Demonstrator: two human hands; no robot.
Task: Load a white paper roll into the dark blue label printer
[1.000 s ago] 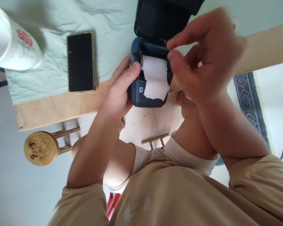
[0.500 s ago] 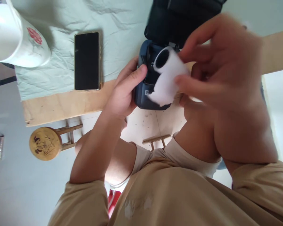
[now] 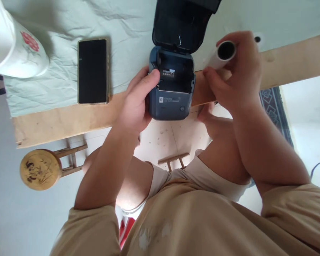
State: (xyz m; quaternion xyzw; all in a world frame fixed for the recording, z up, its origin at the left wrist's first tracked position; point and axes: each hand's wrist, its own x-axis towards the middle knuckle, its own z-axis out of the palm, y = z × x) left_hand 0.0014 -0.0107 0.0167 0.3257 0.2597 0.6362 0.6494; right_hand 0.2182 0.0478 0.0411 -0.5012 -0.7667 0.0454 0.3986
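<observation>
We've got our left hand [image 3: 134,106] wrapped around the printer [image 3: 172,94] at the counter's [image 3: 64,121] near edge, thumb on its rim, lid [image 3: 182,23] up, bay empty. Our right hand [image 3: 236,76] holds the paper roll [image 3: 221,55] in a closed grip just right of the printer and a little further in, core end facing us, long axis running away across the counter. So the bay lies left of the roll. Further left along the near edge, a phone [image 3: 92,71] lies on the cloth [image 3: 56,85], with a mug [image 3: 14,49] at the far left.
</observation>
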